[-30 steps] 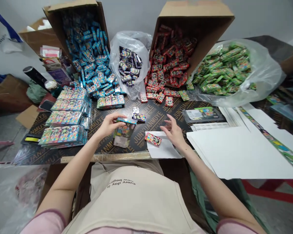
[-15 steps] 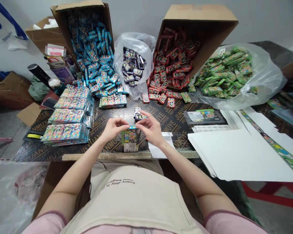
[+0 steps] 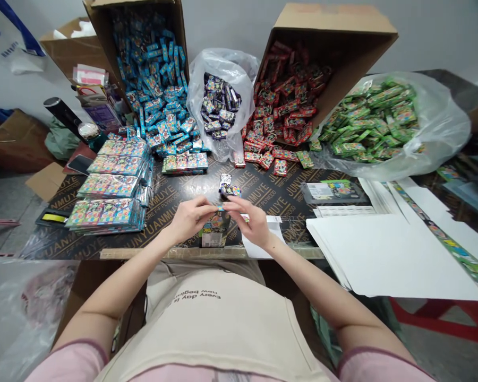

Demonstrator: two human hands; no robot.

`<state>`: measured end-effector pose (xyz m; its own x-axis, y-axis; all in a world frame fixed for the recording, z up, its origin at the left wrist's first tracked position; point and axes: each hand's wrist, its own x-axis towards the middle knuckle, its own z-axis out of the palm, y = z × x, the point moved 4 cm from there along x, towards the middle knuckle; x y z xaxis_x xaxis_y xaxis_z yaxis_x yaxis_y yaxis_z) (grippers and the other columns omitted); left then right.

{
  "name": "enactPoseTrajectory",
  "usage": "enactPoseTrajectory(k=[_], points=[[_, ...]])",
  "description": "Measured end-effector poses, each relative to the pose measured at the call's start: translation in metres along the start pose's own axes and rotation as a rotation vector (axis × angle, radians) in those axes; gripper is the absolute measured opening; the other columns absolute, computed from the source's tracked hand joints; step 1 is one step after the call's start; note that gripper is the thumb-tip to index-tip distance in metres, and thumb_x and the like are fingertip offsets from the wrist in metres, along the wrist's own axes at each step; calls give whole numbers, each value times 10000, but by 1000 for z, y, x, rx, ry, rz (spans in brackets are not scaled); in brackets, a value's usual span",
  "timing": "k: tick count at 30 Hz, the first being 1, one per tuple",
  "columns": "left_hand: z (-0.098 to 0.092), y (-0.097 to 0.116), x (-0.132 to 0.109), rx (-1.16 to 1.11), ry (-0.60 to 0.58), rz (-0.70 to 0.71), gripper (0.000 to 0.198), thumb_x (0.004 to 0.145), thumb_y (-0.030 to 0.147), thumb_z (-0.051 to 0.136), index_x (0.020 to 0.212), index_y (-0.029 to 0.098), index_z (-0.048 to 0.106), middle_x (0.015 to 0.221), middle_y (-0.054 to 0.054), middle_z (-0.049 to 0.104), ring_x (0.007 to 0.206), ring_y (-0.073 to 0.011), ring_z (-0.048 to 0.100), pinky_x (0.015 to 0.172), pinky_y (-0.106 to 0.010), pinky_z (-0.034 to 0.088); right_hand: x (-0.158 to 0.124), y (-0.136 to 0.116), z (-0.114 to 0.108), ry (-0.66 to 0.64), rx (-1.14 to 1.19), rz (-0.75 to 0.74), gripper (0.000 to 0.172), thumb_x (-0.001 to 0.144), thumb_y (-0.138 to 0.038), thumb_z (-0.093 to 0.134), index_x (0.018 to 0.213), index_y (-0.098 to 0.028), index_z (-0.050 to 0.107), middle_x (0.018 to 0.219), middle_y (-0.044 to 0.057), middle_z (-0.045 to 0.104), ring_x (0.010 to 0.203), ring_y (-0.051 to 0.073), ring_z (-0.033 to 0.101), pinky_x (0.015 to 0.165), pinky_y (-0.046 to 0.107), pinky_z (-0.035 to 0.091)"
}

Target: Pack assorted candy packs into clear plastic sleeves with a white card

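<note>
Both my hands meet over a clear printed packet [image 3: 214, 232] standing near the table's front edge. My left hand [image 3: 189, 217] pinches its top from the left. My right hand [image 3: 250, 222] curls over the top from the right, fingers closed; a small red box may be under it but is hidden. Just beyond lie two small purple boxes [image 3: 228, 187]. A white paper sheet [image 3: 258, 245] lies under my right wrist.
A carton of blue boxes [image 3: 155, 69], a bag of purple boxes [image 3: 219, 106], a carton of red boxes [image 3: 287, 90] and a bag of green boxes [image 3: 374, 122] stand at the back. Filled packets [image 3: 111, 185] are stacked left. White card sheets [image 3: 382, 249] lie right.
My right hand left the table by the red box and came to the packet's top beside my left hand. The packet now stands upright; the red box is out of sight.
</note>
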<state>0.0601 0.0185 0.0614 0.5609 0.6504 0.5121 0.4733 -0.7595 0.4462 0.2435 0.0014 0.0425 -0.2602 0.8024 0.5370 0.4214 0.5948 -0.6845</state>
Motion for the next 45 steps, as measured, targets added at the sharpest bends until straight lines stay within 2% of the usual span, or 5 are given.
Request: enactPoseTrajectory(k=[5,13,25,37,45], points=[[5,1,-2,38,36,4,208,929,227,521,916,175,722,801,-51,645,661,-116,594,586,-215,438,39,-11,-24,70,-45,138,129,863,-320,624,931,-212,646,943,54,637,922,193,598,857,356,468],[2,-8,-4,-209,220,-148,117,777,137,682,696,169,604,741,-29,700,678,-137,657,640,-247,489,74,-12,13,-642,141,334,119,781,-225,637,694,-147,616,673,-1,604,652,125,525,629,254,372],[7,-6,-6,-200,251,-254,191,750,224,713,640,182,562,726,-27,686,672,-147,637,633,-270,472,73,-1,25,-645,130,315,155,756,-256,641,638,-168,592,565,-30,583,538,97,483,523,225,322],[61,-29,-43,-722,105,-680,344,703,312,769,966,117,664,836,-51,722,741,-185,669,704,-302,537,34,34,31,-255,774,808,459,725,-471,695,1068,-233,504,767,3,685,673,154,644,607,279,490],[14,-98,48,195,57,-274,530,892,98,379,1418,145,425,1478,-143,441,1413,-260,339,1166,-467,233,14,75,-10,83,504,769,485,763,-563,656,1113,-235,585,1083,74,680,949,190,658,779,323,512]])
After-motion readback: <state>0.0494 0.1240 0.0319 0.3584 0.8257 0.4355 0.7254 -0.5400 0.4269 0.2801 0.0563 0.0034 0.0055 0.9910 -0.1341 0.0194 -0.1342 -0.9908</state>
